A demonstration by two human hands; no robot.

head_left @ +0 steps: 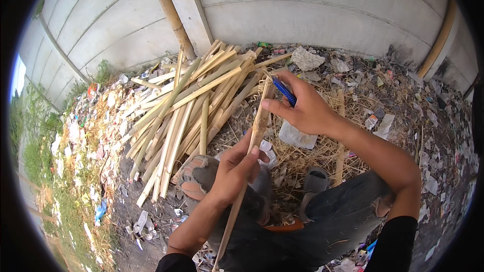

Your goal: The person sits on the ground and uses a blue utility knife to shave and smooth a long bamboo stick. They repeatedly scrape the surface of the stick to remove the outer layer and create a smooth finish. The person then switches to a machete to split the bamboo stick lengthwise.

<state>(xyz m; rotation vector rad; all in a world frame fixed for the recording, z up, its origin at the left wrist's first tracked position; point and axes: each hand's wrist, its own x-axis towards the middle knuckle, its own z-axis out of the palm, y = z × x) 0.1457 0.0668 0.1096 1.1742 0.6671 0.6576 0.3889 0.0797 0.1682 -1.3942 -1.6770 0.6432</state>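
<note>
A long split bamboo strip [259, 120] runs from between my knees up and away from me, tilted slightly right. My left hand [236, 167] is wrapped around its middle, thumb along the top. My right hand [308, 105] grips a blue-handled knife [285, 92] at the strip's far end, thumb pressed against the strip's side. Thin curled shavings [265, 76] stand beside the knife there; its blade is hard to make out. Beyond my left hand lies a big loose pile of bamboo strips [189, 102].
Pale wall panels [312, 15] rise behind the pile, with bamboo poles [170, 12] against them. Straw-like shavings [322, 156] and litter cover the ground around my sandalled feet. A whitish stone [306, 59] sits near the wall. Green plants [38, 136] grow at the left.
</note>
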